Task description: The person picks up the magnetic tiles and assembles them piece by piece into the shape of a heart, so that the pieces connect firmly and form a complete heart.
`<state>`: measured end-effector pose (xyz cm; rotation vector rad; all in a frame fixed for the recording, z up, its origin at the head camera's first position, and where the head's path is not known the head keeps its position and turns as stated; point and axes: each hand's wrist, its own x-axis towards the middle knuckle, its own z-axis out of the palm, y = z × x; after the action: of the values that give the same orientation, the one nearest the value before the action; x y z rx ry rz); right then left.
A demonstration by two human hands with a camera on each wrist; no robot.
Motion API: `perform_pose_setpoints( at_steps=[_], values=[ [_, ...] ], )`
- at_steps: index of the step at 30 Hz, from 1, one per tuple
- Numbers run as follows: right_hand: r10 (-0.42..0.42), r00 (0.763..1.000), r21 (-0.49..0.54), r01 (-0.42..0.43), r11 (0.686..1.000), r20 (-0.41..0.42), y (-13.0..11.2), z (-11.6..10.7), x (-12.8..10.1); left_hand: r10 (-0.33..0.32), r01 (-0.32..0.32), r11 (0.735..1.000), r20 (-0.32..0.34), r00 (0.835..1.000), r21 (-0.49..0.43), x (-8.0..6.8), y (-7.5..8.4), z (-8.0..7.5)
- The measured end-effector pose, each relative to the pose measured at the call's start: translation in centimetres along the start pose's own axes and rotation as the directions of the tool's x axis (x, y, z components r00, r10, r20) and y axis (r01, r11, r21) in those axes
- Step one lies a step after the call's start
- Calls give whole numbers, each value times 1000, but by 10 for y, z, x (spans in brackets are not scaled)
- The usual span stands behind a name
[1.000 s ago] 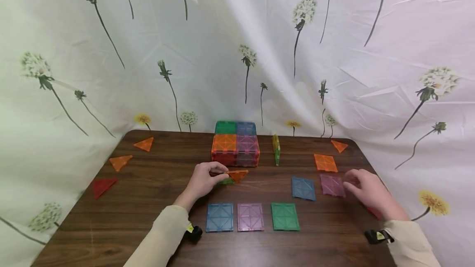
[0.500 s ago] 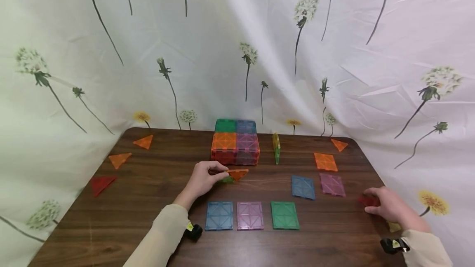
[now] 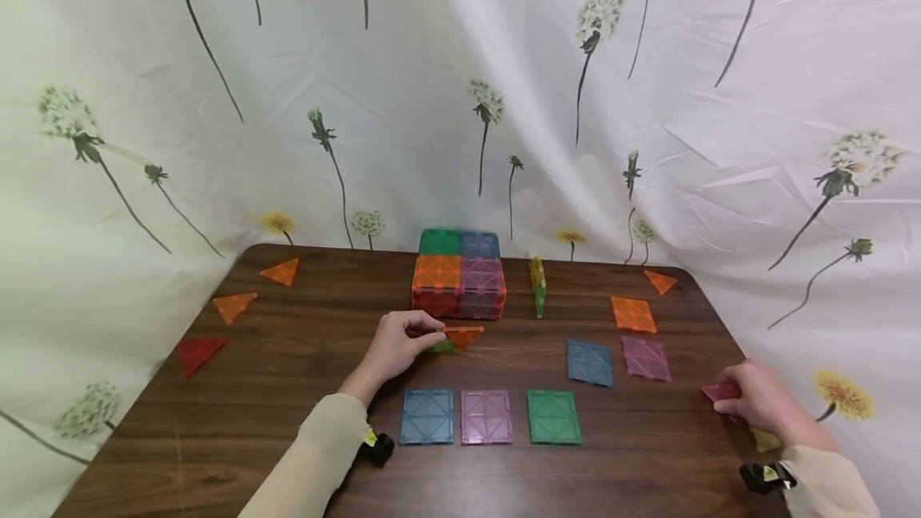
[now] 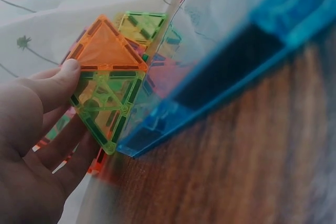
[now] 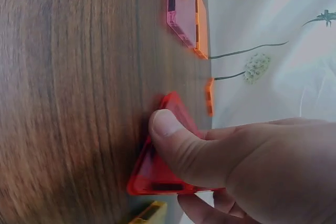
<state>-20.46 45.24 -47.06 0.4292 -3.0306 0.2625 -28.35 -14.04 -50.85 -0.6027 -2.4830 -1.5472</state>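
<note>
Both hands are occupied above the dark wooden surface (image 3: 612, 486). By the left hand (image 3: 392, 348), an orange triangle (image 3: 464, 337) is pinched between thumb and fingers, and its lower edge is met by a green triangular piece (image 3: 444, 347). These are held near the middle of the surface, just in front of a box of tiles (image 3: 439, 272) placed toward the far edge. By the right hand (image 3: 759, 396), a red triangle (image 5: 157, 174) is gripped between thumb and fingers, close to the right edge. Whether its weight is borne by the surface cannot be told. Below that wrist, a yellow tile (image 3: 764, 440) is partly hidden.

The box is topped by green, blue, orange and purple squares. To its right, a yellow and green upright piece (image 3: 538, 288) is stood on edge. Nearer the person, a row is formed by a blue square (image 3: 427, 417), a pink-purple square (image 3: 485, 417) and a green square (image 3: 553, 417), all lying flat and apart. Toward the right edge, a darker blue square (image 3: 589, 362), a magenta square (image 3: 646, 358) and an orange square (image 3: 633, 315) are laid, and by the far right corner a small orange tile (image 3: 659, 281) is seen. Along the left edge, two orange triangular tiles (image 3: 234, 307) and a red tile (image 3: 201, 354) are spread.
</note>
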Motion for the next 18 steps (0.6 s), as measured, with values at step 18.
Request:
perform_pose_setpoints(
  at_steps=[18],
  values=[
    [-40, 977, 260, 95, 961, -210, -110, -25, 61, -23, 23, 1000, 18, 1000, -6, 0, 3, 0]
  ],
)
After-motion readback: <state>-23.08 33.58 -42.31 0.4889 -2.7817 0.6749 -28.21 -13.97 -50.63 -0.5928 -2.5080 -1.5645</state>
